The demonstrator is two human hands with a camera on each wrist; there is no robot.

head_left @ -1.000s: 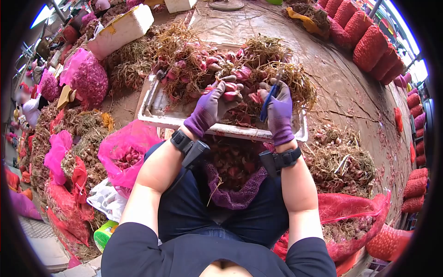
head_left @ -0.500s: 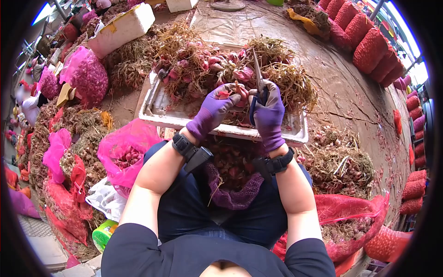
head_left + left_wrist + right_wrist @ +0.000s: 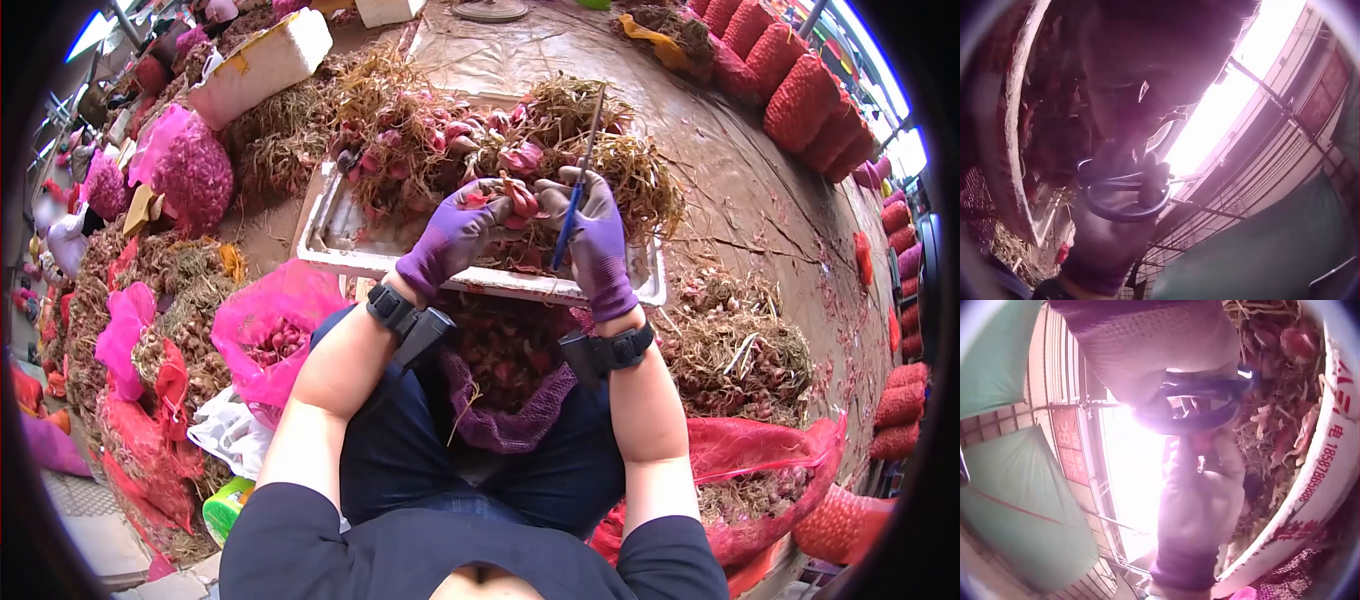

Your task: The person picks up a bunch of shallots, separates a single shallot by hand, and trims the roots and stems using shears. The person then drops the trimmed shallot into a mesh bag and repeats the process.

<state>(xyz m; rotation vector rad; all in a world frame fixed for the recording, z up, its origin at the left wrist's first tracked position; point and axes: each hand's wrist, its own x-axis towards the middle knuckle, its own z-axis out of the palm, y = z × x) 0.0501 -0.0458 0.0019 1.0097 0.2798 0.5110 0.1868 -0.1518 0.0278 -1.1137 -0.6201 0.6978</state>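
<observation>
My left hand (image 3: pixel 455 238), in a purple and grey glove, pinches a reddish-pink shallot (image 3: pixel 521 204) with its fingertips, above the white foam tray (image 3: pixel 375 262). Just to its right, my gloved right hand (image 3: pixel 603 240) holds blue-handled scissors (image 3: pixel 566 236), whose long blades point away from me. A small gap separates the scissors from the shallot in the head view. In the right wrist view the scissors' loops (image 3: pixel 1210 419) show around the fingers. Behind both hands, shallots with dry stalks (image 3: pixel 400 150) are heaped on the tray.
Between the legs sits an open purple mesh bag (image 3: pixel 515 440) with shallots in it. A pink mesh bag (image 3: pixel 270 335) stands at the left, and a stalky shallot pile (image 3: pixel 745 350) lies at the right. Full red sacks (image 3: pixel 805 100) line the far right.
The right hand came left to the shallot with the scissors, then drew back a little to the right, its blades now pointing away. The left hand keeps its hold near the same spot.
</observation>
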